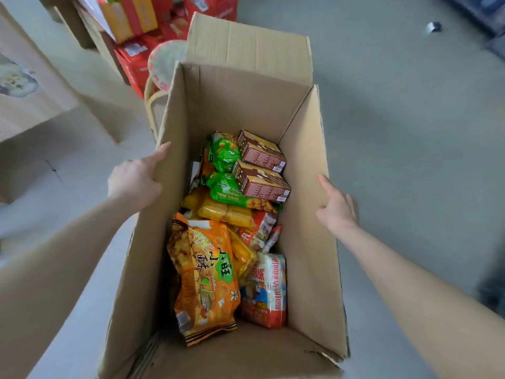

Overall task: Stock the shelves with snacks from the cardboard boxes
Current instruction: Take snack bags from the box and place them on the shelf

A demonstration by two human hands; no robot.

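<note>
An open cardboard box (237, 105) fills the middle of the view, seen from above. Snacks lie in its bottom: two brown cartons (262, 170), green bags (224, 160), yellow packs (224, 212), a large orange bag (205, 280) and a white and red pack (266, 291). My left hand (136, 179) grips the box's left wall, thumb along the top edge and fingers outside. My right hand (337, 206) grips the right wall the same way.
Grey floor lies around the box. Red and yellow snack cartons (136, 26) are stacked at the back left beside a round stool (164, 64). A light wooden unit (32, 86) stands at the left. A small dark object (433, 27) lies on the floor far right.
</note>
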